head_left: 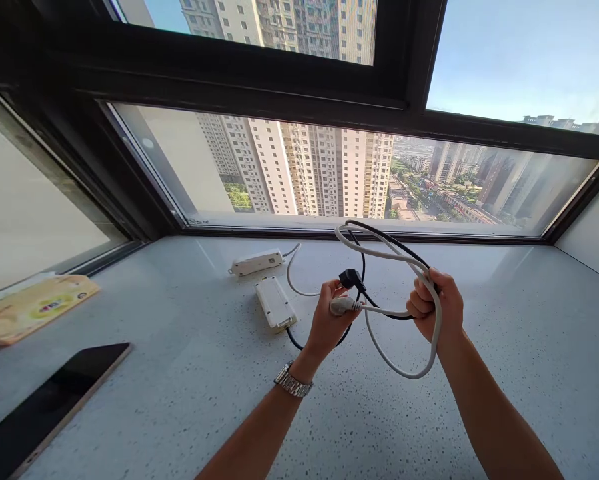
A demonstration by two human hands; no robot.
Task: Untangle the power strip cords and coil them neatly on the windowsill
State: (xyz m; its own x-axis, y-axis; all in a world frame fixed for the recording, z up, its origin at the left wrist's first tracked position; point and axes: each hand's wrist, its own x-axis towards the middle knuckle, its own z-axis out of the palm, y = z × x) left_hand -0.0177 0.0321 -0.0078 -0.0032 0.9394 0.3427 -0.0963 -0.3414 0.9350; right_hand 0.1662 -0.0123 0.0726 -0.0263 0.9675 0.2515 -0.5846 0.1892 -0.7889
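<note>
My left hand (329,323), a metal watch on its wrist, pinches a white plug (342,306) and a black plug (352,278) together above the speckled sill. My right hand (436,303) is closed around a white cable (379,252) and a black cable (386,241), which loop up between both hands. A lower loop of white cable hangs below my right hand. Two white power strips (275,303) (256,262) lie on the sill just left of my left hand, with the cables running back to them.
The grey speckled window sill (189,373) runs under a wide dark-framed window (299,227) looking out on tower blocks. A dark phone or tablet (49,403) lies at the front left. A yellow packet (34,307) rests at the far left.
</note>
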